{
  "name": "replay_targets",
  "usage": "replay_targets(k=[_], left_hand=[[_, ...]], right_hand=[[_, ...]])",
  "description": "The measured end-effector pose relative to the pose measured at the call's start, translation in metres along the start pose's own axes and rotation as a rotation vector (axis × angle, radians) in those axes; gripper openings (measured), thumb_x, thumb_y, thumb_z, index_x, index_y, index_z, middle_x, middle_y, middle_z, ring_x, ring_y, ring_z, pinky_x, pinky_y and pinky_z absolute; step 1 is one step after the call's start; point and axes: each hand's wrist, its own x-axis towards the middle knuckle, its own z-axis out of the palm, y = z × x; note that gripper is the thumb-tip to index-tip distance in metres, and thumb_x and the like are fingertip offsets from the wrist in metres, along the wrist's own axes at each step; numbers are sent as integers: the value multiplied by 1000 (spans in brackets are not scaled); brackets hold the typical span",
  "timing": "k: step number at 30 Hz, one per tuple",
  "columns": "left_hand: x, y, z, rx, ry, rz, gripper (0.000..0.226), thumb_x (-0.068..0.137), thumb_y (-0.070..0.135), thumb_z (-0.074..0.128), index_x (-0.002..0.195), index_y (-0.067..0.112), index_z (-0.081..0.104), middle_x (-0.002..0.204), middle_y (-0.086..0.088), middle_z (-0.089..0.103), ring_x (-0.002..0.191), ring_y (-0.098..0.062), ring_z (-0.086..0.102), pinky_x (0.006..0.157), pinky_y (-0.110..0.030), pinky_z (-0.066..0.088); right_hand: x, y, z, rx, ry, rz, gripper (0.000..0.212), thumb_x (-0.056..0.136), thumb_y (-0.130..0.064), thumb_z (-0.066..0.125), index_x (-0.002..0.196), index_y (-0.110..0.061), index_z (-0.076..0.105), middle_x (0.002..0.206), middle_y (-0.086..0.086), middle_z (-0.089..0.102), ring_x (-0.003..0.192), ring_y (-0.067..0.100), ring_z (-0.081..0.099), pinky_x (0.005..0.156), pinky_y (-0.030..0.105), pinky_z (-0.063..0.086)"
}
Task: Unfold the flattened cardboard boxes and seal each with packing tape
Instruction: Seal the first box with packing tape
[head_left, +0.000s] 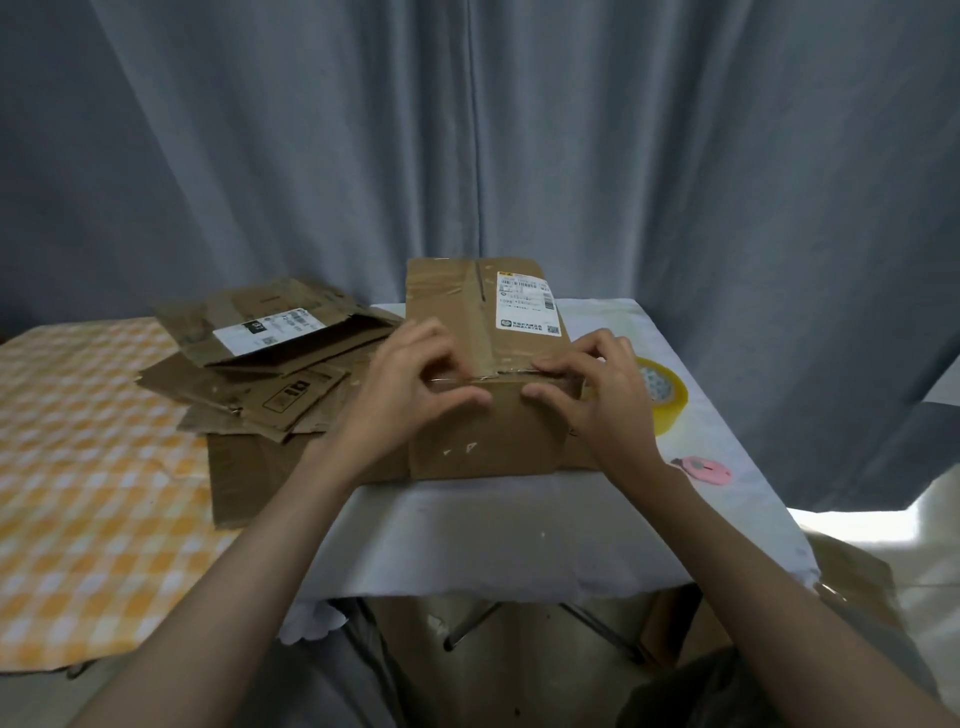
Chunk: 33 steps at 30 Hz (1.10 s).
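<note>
An assembled brown cardboard box (483, 436) stands on the white-covered table (467, 530), a white shipping label on its top. My left hand (410, 374) and my right hand (592, 384) both lie on its near top edge, fingertips pressing along the tape seam where top meets front. A roll of yellowish packing tape (665, 395) lies on the table just right of my right hand, partly hidden by it. A pile of flattened cardboard boxes (260, 364) lies to the left of the box.
A pink box cutter (701, 470) lies near the table's right edge. A surface with an orange checked cloth (88, 467) adjoins on the left. Grey curtains (467, 156) hang close behind. More cardboard (852, 577) stands beside the table at lower right.
</note>
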Motion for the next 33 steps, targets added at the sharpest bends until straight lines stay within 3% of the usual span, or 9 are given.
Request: replay_targets(k=[3, 10, 13, 15, 19, 22, 26, 29, 33], left_hand=[[14, 4, 16, 102, -59, 65, 41, 70, 53, 79, 103, 29, 77, 85, 15, 50, 82, -10, 49, 69, -30, 45], [12, 7, 37, 254, 0, 162, 19, 85, 34, 73, 77, 20, 63, 86, 11, 56, 79, -5, 41, 53, -33, 41], [4, 3, 39, 230, 54, 148, 15, 86, 31, 75, 81, 18, 70, 86, 8, 59, 78, -9, 44, 57, -30, 42], [-1, 1, 36, 144, 93, 122, 12, 85, 29, 77, 90, 18, 78, 86, 7, 62, 78, -11, 50, 64, -25, 42], [-15, -4, 22, -3, 251, 24, 13, 84, 19, 77, 97, 15, 80, 98, 0, 66, 92, -17, 59, 84, -25, 46], [-30, -11, 16, -28, 432, -122, 18, 81, 17, 80, 98, 13, 79, 96, -4, 59, 90, -18, 56, 81, -24, 46], [-44, -14, 19, -211, 457, -278, 27, 76, 16, 83, 102, 15, 77, 87, -4, 59, 80, -14, 57, 71, -26, 49], [-48, -22, 18, -217, 465, -277, 25, 73, 16, 83, 97, 13, 77, 76, -4, 56, 70, -7, 50, 63, -24, 43], [-41, -26, 13, -118, 376, -176, 8, 78, 4, 81, 78, 1, 73, 79, -7, 56, 74, -8, 54, 70, -16, 43]], right_hand=[[1, 2, 4, -54, -10, 12, 24, 79, -45, 75, 86, -21, 74, 88, -10, 48, 88, 13, 43, 61, 31, 40], [6, -1, 7, -258, 23, -93, 22, 84, -41, 73, 76, -22, 67, 79, -13, 51, 80, 15, 46, 51, 24, 25], [-4, 4, 9, -271, 29, -157, 14, 89, -37, 70, 90, -23, 70, 87, -6, 61, 82, 15, 50, 51, 28, 36], [-8, 12, 5, -165, 22, -140, 16, 88, -31, 70, 98, -19, 71, 91, -4, 64, 86, 16, 54, 62, 29, 43], [-9, 27, -6, 124, 66, -15, 13, 81, -10, 79, 94, -12, 77, 100, -2, 64, 93, 17, 61, 77, 35, 54], [-9, 27, -9, 186, 91, 84, 23, 78, -7, 81, 95, -22, 78, 109, 1, 54, 101, 13, 58, 80, 23, 54], [-11, 23, -5, 167, 119, 74, 28, 76, -6, 82, 102, -16, 77, 89, 3, 66, 81, 5, 60, 73, 6, 43], [-12, 21, 0, 234, 165, 138, 29, 73, -3, 82, 100, -10, 76, 81, -1, 70, 78, 9, 65, 70, 18, 51], [-10, 23, 12, 203, 201, 58, 10, 75, 6, 77, 79, -3, 74, 74, 5, 65, 69, 16, 58, 62, 32, 48]])
